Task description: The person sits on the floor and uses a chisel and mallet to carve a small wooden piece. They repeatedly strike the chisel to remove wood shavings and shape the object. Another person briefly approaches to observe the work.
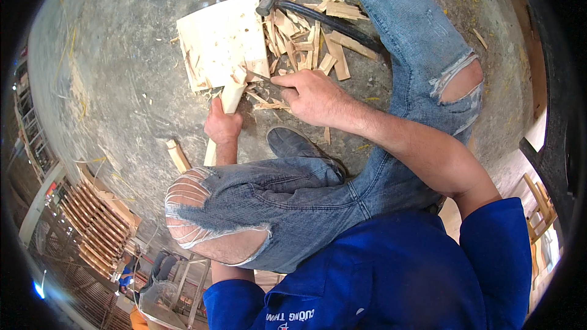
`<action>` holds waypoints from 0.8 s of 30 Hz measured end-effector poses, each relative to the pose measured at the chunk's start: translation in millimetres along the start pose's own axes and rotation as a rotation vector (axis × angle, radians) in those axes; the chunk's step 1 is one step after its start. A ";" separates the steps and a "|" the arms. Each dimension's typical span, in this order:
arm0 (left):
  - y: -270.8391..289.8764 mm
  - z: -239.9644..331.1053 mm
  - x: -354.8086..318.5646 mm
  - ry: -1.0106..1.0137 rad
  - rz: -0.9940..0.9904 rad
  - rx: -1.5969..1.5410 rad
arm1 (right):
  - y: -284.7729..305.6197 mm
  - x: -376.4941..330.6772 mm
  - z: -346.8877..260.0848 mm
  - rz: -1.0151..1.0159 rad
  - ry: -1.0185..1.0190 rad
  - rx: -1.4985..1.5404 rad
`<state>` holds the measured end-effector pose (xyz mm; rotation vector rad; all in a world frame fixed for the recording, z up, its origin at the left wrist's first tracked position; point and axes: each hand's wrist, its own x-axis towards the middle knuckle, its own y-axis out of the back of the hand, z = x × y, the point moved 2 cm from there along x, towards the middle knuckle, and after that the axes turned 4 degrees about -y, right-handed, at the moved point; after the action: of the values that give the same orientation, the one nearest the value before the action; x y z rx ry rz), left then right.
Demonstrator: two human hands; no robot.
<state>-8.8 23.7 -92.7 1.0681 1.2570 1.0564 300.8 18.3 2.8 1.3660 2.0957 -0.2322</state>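
My left hand point(223, 123) is closed around a pale wooden stick point(233, 95). The stick's upper end leans over the near edge of a light wooden block point(220, 36) on the floor. My right hand point(313, 96) grips a narrow, dark-bladed tool point(259, 77); its handle is hidden, so whether it is a knife or a chisel does not show. The blade's tip meets, or lies very near, the stick's upper end. Small shavings are scattered over the block. Beyond my right hand, a hammer point(269, 0) lies with its head by the block's far right corner.
Split wood offcuts point(306, 43) are heaped right of the block, under the hammer's handle. A short wood piece point(178, 156) lies left of my bent knee. Stacked wooden parts point(98, 229) and another person point(126, 275) show at the lower left. My shoe point(292, 142) is close to the work.
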 end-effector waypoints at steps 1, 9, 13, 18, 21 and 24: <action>0.1 -0.9 -0.3 -0.011 0.008 -0.008 | 0.8 -1.3 -1.3 -0.011 -0.017 0.015; -1.7 -1.5 -0.8 -0.012 -0.008 -0.007 | 3.8 -2.8 -4.2 -0.025 0.026 -0.018; -2.5 -2.2 -2.3 -0.009 -0.012 -0.009 | 5.5 4.1 -4.5 -0.064 0.015 -0.070; 3.0 0.4 3.3 -0.023 -0.031 0.029 | 8.8 -7.2 -27.9 -0.136 -0.090 -0.106; 4.7 2.8 -1.7 -0.003 0.004 0.014 | -7.6 -3.6 -22.1 -0.076 -0.012 -0.157; 2.5 -0.4 -5.5 0.060 -0.011 -0.010 | -15.8 2.8 -22.6 -0.140 -0.064 -0.167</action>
<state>-9.4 18.8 -89.3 1.0277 1.3027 1.0917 277.2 23.8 16.3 1.1026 2.1079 -0.1519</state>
